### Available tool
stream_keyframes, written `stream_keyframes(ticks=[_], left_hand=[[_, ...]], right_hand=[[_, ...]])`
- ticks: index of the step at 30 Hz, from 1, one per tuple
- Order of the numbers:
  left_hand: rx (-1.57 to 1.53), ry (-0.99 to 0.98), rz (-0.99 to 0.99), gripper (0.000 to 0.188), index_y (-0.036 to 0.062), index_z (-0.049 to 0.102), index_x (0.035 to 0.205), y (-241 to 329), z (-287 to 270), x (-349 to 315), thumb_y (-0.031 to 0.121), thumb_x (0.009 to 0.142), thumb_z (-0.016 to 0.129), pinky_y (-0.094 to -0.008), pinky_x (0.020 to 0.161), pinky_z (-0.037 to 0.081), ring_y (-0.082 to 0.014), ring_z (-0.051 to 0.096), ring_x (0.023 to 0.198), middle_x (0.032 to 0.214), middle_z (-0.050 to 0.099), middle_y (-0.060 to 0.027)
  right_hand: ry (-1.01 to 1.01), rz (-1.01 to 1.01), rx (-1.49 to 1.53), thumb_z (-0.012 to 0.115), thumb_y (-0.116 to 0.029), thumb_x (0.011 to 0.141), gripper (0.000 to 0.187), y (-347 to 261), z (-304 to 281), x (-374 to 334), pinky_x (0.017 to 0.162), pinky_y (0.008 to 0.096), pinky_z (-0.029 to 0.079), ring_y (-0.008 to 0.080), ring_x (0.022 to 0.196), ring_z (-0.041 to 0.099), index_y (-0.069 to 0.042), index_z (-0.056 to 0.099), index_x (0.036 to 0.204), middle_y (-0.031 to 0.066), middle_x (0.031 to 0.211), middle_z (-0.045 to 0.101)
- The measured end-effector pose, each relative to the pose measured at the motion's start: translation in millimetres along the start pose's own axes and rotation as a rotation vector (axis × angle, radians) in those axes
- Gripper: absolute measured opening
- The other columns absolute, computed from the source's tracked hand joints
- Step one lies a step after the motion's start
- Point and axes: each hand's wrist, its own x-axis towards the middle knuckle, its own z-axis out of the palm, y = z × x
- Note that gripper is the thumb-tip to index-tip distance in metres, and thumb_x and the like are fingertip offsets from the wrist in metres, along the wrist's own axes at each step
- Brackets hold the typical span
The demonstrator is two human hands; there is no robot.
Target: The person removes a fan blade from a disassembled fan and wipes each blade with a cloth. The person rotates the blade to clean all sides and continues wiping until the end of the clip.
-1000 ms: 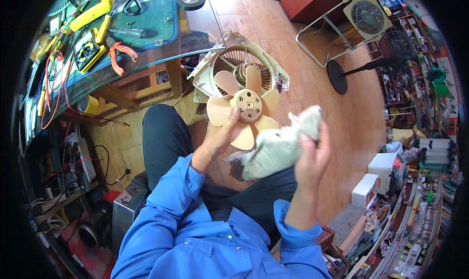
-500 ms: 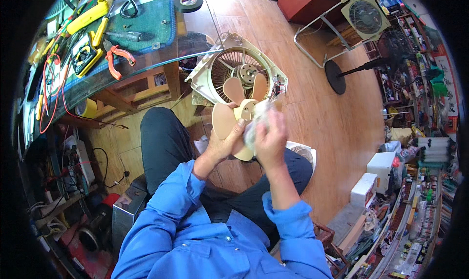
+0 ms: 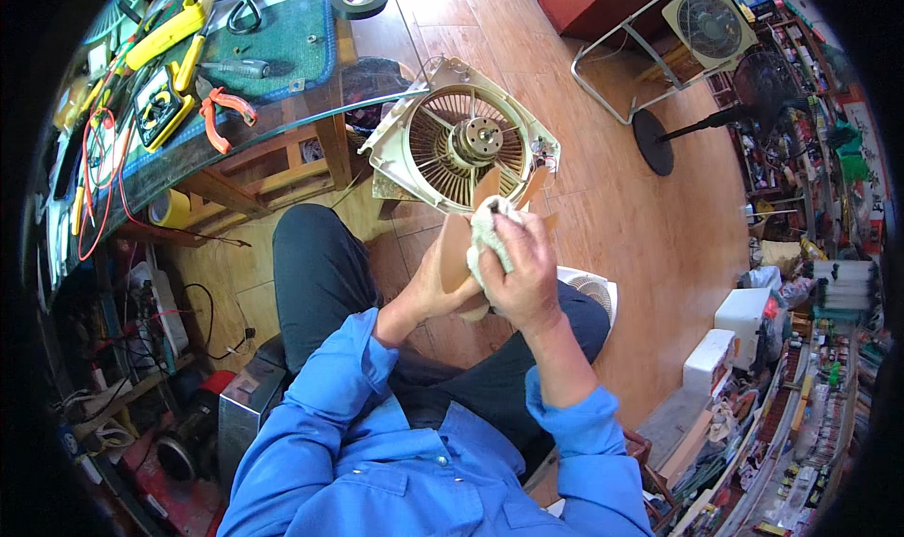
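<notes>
Between my knees my left hand (image 3: 435,288) grips a tan fan blade (image 3: 456,251), now turned nearly edge-on. My right hand (image 3: 524,272) is closed on a pale, crumpled cloth (image 3: 492,234), which lies against the fan blade and covers its hub. Some of the blade's vanes stick out beyond the cloth, on its far side. Just past my hands, an opened cream fan housing (image 3: 386,146) rests on a low support, with its round metal motor (image 3: 477,142) bare in the middle of the ribbed grille.
A glass-topped bench (image 3: 282,113) at the left carries red-handled pliers (image 3: 224,118), a yellow multimeter (image 3: 162,106) and black tape (image 3: 360,0). A white grille (image 3: 591,292) lies by my right knee. A stand fan (image 3: 654,142) and crowded shelves (image 3: 800,368) line the right.
The fan blade has turned from facing me to nearly edge-on. The cloth in my right hand has shifted to cover the hub, and the motor shows more fully.
</notes>
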Motion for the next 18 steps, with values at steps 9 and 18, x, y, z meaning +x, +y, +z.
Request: stream_keyframes(ticks=[9, 18], left_hand=[[-0.106, 0.046, -0.108, 0.068, 0.0047, 0.049, 0.148, -5, 5, -6, 0.011, 0.088, 0.081, -0.0385, 0.111, 0.049, -0.0234, 0.060, 0.124, 0.132, 0.061, -0.0132], [-0.134, 0.054, -0.102, 0.077, 0.0068, 0.043, 0.158, -5, -10, 3, 0.012, 0.092, 0.082, -0.0403, 0.118, 0.048, -0.0190, 0.059, 0.135, 0.144, 0.062, -0.0098]], right_hand=[[0.082, 0.302, -0.074, 0.071, -0.008, 0.096, 0.038, 0, 15, 5, 0.093, 0.0524, 0.059, 0.0472, 0.107, 0.071, 0.005, 0.066, 0.132, 0.0274, 0.123, 0.068], [-0.271, 0.329, 0.128, 0.071, -0.003, 0.091, 0.034, -3, -25, -37, 0.091, 0.0487, 0.059, 0.0452, 0.102, 0.073, 0.006, 0.070, 0.123, 0.0255, 0.109, 0.072]])
